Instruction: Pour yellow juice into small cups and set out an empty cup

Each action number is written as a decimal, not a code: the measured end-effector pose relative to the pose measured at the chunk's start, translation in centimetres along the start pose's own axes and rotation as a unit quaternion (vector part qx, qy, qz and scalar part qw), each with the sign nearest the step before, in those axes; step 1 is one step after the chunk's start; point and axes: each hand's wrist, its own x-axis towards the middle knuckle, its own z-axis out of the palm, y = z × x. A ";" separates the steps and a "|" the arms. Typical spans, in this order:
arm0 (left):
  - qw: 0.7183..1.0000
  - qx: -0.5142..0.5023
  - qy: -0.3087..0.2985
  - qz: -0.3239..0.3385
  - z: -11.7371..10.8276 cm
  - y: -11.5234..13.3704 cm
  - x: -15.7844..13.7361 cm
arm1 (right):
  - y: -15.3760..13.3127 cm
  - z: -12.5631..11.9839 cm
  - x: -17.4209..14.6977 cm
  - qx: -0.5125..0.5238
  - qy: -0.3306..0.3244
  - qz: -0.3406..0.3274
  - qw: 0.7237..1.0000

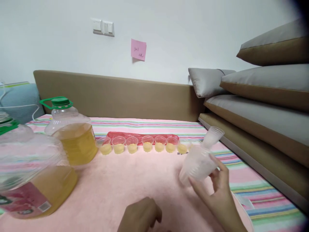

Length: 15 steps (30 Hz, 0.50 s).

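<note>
One clear, empty plastic cup stack (201,158), tilted, in right hand (220,193)

row of filled cups (145,144) mid-blanket | two jugs (72,132) left of row | cup stack (199,161) in right hand (220,193) right of row | cushions (265,83) far right

"301" on pink sticky note (138,49)

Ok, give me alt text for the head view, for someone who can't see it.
The right hand holds a stack of clear plastic cups tilted over a pink cloth, while the left hand rests curled and empty near the bottom edge. Behind, a row of small cups of yellow liquid stands beside two large oil jugs.
</note>
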 end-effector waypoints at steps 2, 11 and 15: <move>0.994 -0.031 0.062 -0.082 -1.2 0.5 0.4 | -1.5 1.5 -1.0 0.005 -0.032 0.001 0.999; 0.945 -0.172 0.195 -0.197 -2.4 2.0 0.8 | -3.8 5.3 -3.6 -0.015 -0.147 -0.135 0.980; 0.934 -0.201 0.207 -0.210 -2.8 2.2 0.9 | -3.9 6.3 -4.0 -0.004 -0.154 -0.192 0.969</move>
